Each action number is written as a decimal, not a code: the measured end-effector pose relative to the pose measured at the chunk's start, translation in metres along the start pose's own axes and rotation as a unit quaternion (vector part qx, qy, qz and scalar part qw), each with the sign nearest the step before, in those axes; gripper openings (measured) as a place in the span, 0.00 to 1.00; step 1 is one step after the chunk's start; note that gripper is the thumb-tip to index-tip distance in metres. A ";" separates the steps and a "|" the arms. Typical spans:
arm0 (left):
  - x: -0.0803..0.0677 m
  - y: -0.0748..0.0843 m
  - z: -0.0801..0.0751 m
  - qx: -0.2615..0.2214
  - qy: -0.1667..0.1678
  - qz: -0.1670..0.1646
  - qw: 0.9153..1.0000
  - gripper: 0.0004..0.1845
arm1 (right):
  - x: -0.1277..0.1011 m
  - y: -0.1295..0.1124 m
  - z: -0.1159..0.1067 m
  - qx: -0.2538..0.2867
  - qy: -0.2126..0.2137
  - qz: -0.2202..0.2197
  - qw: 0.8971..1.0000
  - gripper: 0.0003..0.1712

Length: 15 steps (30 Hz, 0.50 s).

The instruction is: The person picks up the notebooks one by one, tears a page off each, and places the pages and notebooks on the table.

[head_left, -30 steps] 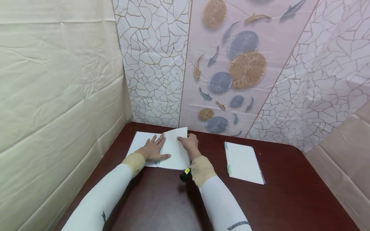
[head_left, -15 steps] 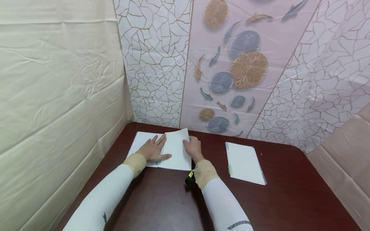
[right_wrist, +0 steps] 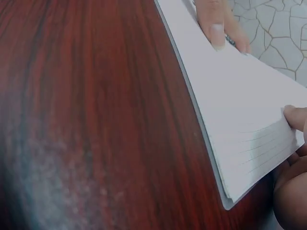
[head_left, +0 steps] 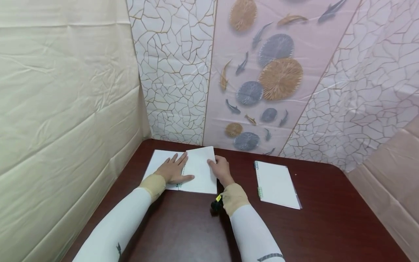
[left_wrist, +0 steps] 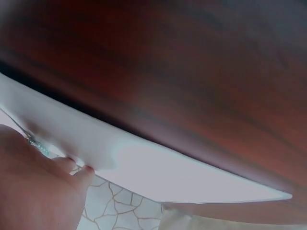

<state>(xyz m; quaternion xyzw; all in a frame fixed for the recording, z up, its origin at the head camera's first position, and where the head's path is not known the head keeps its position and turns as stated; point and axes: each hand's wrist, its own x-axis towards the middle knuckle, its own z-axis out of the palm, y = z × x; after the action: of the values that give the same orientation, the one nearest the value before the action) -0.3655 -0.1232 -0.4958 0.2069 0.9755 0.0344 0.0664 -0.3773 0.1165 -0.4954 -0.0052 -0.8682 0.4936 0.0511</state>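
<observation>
Open spiral notebook [head_left: 183, 169] lying at centre-left of the head view, on the dark red tabletop [head_left: 294, 233], close to the patterned back wall. Left hand [head_left: 171, 170] flat across the spine, fingers [head_left: 178, 160] straight and spread, thumb out along the near edge; pressing, not gripping. Right hand [head_left: 222, 168] at the right edge of the right-hand stack of pages [right_wrist: 249, 129], thumb [right_wrist: 295, 116] on top of the fanned sheets and the other fingers curled beneath, pinching several leaves, lifted slightly at the far corner. Judged as midway through leafing: book already open and held steady, the pinched leaves not yet turned over to the left side.

Second notebook [head_left: 276, 183] closed, lower right of centre, well apart from both hands, untouched.

No containers anywhere in view; nothing to report as held inside anything.
</observation>
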 end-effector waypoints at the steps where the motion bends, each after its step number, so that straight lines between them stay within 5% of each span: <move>1: 0.001 0.000 0.002 0.003 -0.003 -0.002 1.000 0.60 | 0.000 0.001 0.000 -0.001 0.000 -0.001 1.000 0.17; 15: -0.006 0.007 -0.008 -0.005 0.000 -0.006 1.000 0.60 | -0.003 0.004 -0.003 0.003 -0.026 -0.031 0.999 0.19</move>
<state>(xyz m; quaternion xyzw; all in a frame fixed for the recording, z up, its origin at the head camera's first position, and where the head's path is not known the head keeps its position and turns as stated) -0.3580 -0.1198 -0.4869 0.2011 0.9764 0.0393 0.0681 -0.3740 0.1208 -0.4976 0.0354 -0.8674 0.4944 0.0436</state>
